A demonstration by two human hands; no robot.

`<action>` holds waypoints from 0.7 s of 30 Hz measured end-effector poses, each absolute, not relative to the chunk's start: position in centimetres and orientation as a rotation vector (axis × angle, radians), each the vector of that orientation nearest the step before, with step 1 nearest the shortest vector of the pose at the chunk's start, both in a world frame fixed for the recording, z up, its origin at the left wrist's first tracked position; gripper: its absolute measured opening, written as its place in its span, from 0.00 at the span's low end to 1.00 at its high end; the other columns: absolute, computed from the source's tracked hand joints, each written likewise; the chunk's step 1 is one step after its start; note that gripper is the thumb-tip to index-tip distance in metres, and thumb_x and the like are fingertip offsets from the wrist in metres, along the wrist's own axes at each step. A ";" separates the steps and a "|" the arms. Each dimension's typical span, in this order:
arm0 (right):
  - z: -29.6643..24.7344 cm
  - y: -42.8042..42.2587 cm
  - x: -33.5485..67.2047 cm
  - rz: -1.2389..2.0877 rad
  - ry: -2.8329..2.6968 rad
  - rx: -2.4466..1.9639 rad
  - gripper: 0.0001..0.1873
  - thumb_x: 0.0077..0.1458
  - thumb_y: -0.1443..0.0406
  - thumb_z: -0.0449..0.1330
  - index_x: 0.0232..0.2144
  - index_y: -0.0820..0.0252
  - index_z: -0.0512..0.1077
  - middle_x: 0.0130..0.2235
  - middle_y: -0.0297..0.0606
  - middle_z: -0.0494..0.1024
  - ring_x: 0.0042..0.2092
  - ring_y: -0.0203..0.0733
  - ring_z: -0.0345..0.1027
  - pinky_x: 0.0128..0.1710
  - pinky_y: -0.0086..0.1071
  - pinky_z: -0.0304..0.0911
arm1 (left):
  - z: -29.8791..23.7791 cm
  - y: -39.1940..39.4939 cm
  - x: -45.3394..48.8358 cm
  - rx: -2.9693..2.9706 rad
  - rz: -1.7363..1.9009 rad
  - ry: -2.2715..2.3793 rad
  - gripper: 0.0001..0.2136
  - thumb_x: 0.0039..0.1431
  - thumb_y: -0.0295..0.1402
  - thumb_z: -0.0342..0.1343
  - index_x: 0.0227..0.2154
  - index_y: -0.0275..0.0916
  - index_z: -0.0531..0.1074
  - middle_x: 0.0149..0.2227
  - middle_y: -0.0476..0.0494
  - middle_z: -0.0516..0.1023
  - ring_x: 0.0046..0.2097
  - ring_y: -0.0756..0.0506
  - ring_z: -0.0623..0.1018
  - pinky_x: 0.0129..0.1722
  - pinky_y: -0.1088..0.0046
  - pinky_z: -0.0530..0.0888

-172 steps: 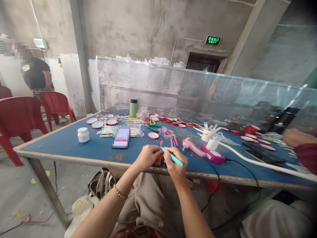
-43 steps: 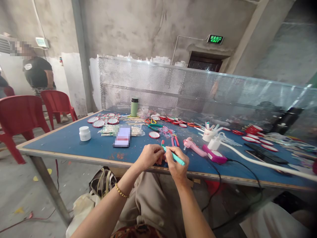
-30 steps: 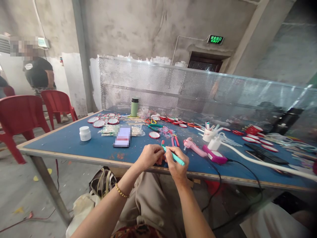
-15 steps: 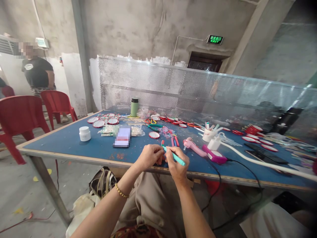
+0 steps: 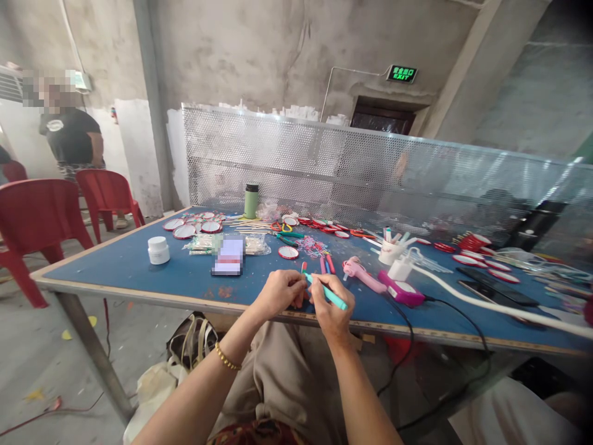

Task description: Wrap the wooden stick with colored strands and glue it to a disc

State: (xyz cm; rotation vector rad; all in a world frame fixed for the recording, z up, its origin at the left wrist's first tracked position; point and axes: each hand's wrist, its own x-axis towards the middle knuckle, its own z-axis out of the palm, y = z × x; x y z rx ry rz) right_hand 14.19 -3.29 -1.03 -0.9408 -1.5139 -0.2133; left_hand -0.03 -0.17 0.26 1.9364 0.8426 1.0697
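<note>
Working at near edge of blue worktop [image 5: 115, 275], with hands close together. Gripping teal pen [image 5: 332, 296] in right hand [image 5: 334, 307], writing-style, slanted up-left toward left fingertips. Curling fingers of left hand [image 5: 280, 293] right beside pen's upper end, at small red-tipped piece [image 5: 304, 266] poking up between hands; can't tell whether pinched, mostly hidden by fingers. Wearing gold bead bracelet [image 5: 228, 358] on left wrist.

Just ahead of hands: see red-rimmed disc [image 5: 288, 253], tangle of thin coloured strands [image 5: 314, 246], short coloured sticks [image 5: 330, 264]. To the right: pink tool [image 5: 365, 276] lying near purple box [image 5: 403, 293], with pen-filled cup [image 5: 390, 252] behind. To the left: phone [image 5: 227, 256] lying against bagged sticks [image 5: 257, 244], then white jar [image 5: 159, 251] further out, upright. Toward the back: green bottle [image 5: 251, 203] standing upright in front of perforated metal screen [image 5: 278, 154]. Far left, beyond worktop: person [image 5: 71, 136] standing behind red chair [image 5: 106, 191].
</note>
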 end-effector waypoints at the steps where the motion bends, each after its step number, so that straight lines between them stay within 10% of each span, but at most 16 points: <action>1: -1.0 -3.3 14.2 -0.213 -1.515 -0.943 0.08 0.61 0.64 0.56 0.30 0.58 0.72 0.24 0.32 0.77 0.24 0.36 0.71 0.27 0.28 0.65 | 0.3 -0.2 0.0 1.935 1.071 0.844 0.13 0.60 0.36 0.50 0.22 0.38 0.69 0.19 0.51 0.74 0.23 0.51 0.73 0.28 0.79 0.69; 21: -1.2 -3.2 14.2 -0.194 -1.507 -0.943 0.08 0.62 0.64 0.56 0.31 0.58 0.72 0.26 0.34 0.78 0.25 0.37 0.73 0.27 0.29 0.66 | 0.3 -0.1 -0.1 1.941 1.063 0.852 0.14 0.60 0.37 0.50 0.21 0.38 0.70 0.19 0.50 0.74 0.23 0.51 0.73 0.29 0.79 0.69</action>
